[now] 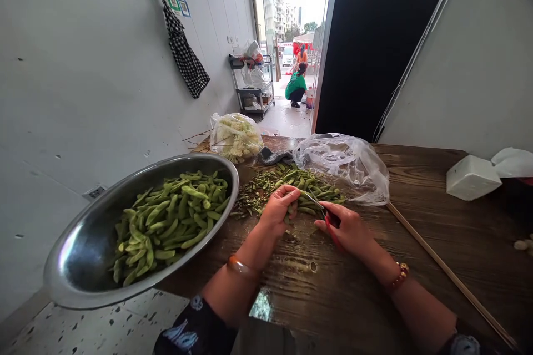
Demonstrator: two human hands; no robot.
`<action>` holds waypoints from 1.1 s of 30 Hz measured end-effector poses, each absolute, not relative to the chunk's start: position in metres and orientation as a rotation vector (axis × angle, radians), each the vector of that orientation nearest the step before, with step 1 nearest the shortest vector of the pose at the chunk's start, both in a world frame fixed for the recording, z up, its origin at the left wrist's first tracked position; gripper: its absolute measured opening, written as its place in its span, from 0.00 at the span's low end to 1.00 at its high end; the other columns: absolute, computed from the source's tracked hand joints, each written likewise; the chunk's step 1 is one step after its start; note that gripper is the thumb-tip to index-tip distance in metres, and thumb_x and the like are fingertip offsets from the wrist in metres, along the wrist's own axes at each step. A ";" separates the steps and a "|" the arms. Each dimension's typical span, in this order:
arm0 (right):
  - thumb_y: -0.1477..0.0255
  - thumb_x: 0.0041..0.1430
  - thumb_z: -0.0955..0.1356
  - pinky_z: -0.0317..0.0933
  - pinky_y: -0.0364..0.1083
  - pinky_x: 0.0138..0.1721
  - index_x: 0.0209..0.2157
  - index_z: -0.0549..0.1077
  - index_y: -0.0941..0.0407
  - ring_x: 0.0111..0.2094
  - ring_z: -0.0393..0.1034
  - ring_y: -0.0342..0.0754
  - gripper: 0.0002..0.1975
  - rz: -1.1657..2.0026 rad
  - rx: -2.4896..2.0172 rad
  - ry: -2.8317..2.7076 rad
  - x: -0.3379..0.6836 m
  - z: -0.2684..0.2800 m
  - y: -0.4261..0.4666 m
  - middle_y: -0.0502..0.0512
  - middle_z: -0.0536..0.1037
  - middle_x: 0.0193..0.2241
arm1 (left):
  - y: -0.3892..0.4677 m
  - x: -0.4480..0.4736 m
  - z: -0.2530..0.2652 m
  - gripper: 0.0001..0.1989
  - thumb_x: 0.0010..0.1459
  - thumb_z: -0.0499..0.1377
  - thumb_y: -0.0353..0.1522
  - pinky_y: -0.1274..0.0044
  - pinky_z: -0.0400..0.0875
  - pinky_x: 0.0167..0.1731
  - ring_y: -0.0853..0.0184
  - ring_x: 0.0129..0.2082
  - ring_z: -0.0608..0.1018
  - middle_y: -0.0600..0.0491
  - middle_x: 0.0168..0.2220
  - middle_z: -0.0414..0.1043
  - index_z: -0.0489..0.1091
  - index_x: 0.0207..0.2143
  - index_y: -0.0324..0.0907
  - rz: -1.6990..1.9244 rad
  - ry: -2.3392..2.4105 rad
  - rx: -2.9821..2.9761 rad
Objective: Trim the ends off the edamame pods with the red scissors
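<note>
Between the thumb and fingers of my left hand [280,209] is a green soybean pod, mostly hidden by the fingers. My right hand [347,228] is closed round red-handled scissors [332,231], their blades pointing left, close to the left fingertips. Whether the blades touch the pod is too small to tell. Just beyond both hands lies a pile of green pods [310,180] on the wooden table [300,280]. Small cut-off bits [252,191] are scattered to its left. At the left a large steel basin [73,258], tilted in view, holds many pods [170,219].
Behind the pile are a bag of cauliflower [236,136], a dark grey cloth [275,156] and a clear plastic bag [345,163]. Long thin sticks [441,266] lie at the right, near a white box [472,177]. Outside the doorway a person in green [296,84] squats.
</note>
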State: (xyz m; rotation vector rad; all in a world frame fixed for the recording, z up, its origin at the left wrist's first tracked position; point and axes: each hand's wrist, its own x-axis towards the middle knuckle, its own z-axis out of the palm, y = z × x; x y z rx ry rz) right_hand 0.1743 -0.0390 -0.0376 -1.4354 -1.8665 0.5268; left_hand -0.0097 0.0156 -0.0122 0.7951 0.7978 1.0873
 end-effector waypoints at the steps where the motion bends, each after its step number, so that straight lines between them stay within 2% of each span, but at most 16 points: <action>1: 0.58 0.55 0.69 0.65 0.46 0.36 0.50 0.73 0.59 0.31 0.70 0.48 0.25 0.516 -1.442 -1.866 0.174 -0.038 -0.039 0.55 0.78 0.33 | 0.014 -0.008 -0.013 0.18 0.41 0.69 0.36 0.86 0.49 0.10 0.79 0.12 0.57 0.63 0.14 0.59 0.63 0.28 0.40 1.075 0.799 0.797; 5: 0.59 0.56 0.68 0.65 0.46 0.37 0.49 0.74 0.58 0.32 0.71 0.48 0.22 0.469 -1.441 -1.836 0.175 -0.036 -0.038 0.55 0.79 0.34 | 0.010 -0.005 -0.012 0.19 0.41 0.69 0.37 0.85 0.47 0.10 0.80 0.10 0.56 0.64 0.12 0.59 0.63 0.28 0.41 1.015 0.808 0.832; 7: 0.59 0.56 0.68 0.65 0.45 0.37 0.48 0.74 0.57 0.32 0.71 0.48 0.21 0.457 -1.430 -1.829 0.176 -0.035 -0.038 0.55 0.79 0.34 | 0.008 -0.004 -0.011 0.18 0.42 0.69 0.38 0.85 0.47 0.11 0.80 0.10 0.57 0.63 0.15 0.64 0.64 0.28 0.41 0.999 0.840 0.880; 10: 0.60 0.56 0.69 0.65 0.45 0.36 0.47 0.75 0.57 0.32 0.72 0.48 0.21 0.442 -1.422 -1.819 0.177 -0.034 -0.037 0.55 0.79 0.35 | 0.005 -0.001 -0.009 0.18 0.42 0.69 0.38 0.85 0.57 0.17 0.78 0.17 0.68 0.55 0.25 0.75 0.68 0.31 0.38 0.973 0.851 1.001; 13: 0.62 0.56 0.69 0.65 0.45 0.36 0.47 0.74 0.56 0.32 0.72 0.47 0.19 0.436 -1.411 -1.833 0.178 -0.033 -0.037 0.54 0.80 0.35 | 0.003 0.001 -0.009 0.20 0.42 0.70 0.38 0.82 0.66 0.29 0.72 0.28 0.75 0.51 0.29 0.77 0.72 0.36 0.36 0.962 0.806 1.105; 19: 0.63 0.54 0.70 0.65 0.46 0.36 0.49 0.72 0.56 0.31 0.70 0.47 0.22 0.446 -1.388 -1.874 0.178 -0.032 -0.039 0.54 0.78 0.35 | 0.003 0.001 -0.008 0.16 0.49 0.66 0.40 0.79 0.66 0.33 0.70 0.28 0.74 0.50 0.27 0.75 0.75 0.31 0.34 0.922 0.767 1.331; 28: 0.61 0.54 0.71 0.66 0.47 0.40 0.52 0.70 0.55 0.35 0.70 0.48 0.25 0.485 -1.347 -1.905 0.178 -0.031 -0.040 0.55 0.76 0.38 | 0.000 0.002 -0.004 0.12 0.52 0.64 0.37 0.78 0.67 0.38 0.68 0.33 0.74 0.50 0.31 0.76 0.76 0.32 0.35 0.938 0.768 1.508; 33: 0.61 0.54 0.71 0.66 0.47 0.38 0.50 0.71 0.56 0.34 0.70 0.48 0.23 0.486 -1.340 -1.912 0.178 -0.033 -0.038 0.55 0.77 0.37 | 0.000 0.002 -0.004 0.13 0.52 0.63 0.38 0.78 0.67 0.35 0.69 0.30 0.73 0.50 0.29 0.75 0.75 0.31 0.35 0.926 0.770 1.546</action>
